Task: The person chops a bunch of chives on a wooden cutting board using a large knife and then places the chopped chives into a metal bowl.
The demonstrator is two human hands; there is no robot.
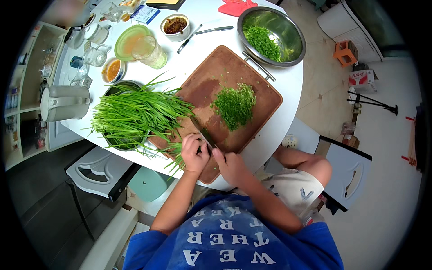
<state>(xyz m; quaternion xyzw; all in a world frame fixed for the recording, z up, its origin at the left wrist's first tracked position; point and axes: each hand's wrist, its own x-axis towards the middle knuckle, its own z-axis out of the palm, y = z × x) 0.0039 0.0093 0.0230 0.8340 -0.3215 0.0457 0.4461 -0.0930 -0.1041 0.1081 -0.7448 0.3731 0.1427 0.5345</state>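
My left hand [194,153] is closed around a bunch of green garlic chives [175,150] at the near left of a brown cutting board [202,91]. Just right of it, my right hand [231,165] grips a kitchen knife [204,132], whose blade lies against the left fingers and points up and left. A heap of finely chopped chives [234,106] rests on the board beyond my right hand. Long uncut chives [141,109] are piled over a metal bowl [125,144] at the left and overhang the board. The cut ends under my left hand are hidden.
A steel bowl [293,55] with chopped greens stands at the board's far right corner. Beyond the board are a glass tumbler [150,52], a small bowl of dark sauce [175,36] and two pens. A pitcher [64,103] stands at the left edge; chairs flank the white table [293,87].
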